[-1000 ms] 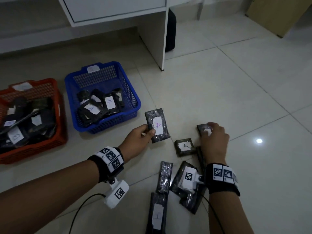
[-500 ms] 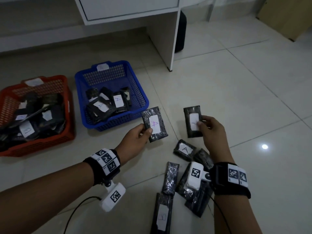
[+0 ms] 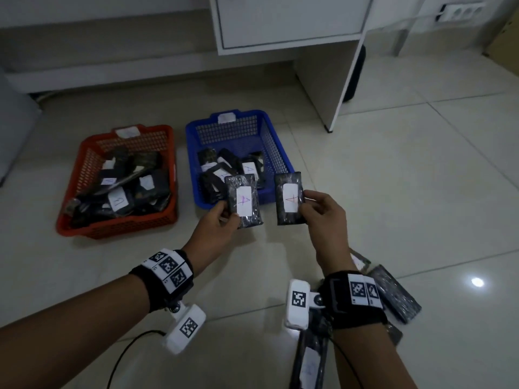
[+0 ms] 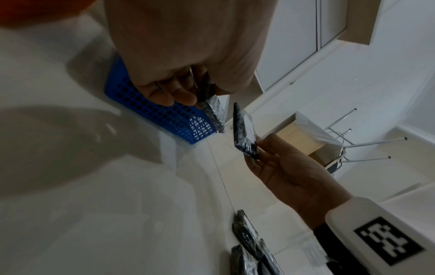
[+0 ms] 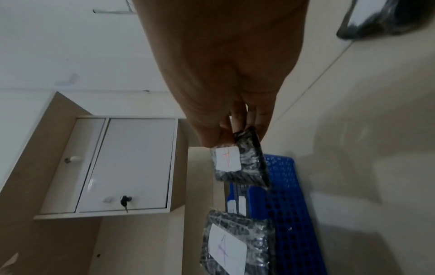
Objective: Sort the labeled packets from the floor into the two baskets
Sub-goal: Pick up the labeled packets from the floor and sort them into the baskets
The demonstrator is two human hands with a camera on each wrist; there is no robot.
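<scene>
Both hands are up in the middle of the frame, each pinching a packet by its edge: the left hand (image 3: 217,224) grips one marked A (image 3: 243,202), the right hand (image 3: 323,217) another A (image 3: 289,202). They hang side by side at the near rim of the blue basket (image 3: 276,141), where other A packets lie (the red basket (image 3: 87,158), at left, shows a B). So this looks like the delivery step; next, both should go forward over the blue rim and let go. More packets (image 3: 394,293) wait on the floor at lower right.
</scene>
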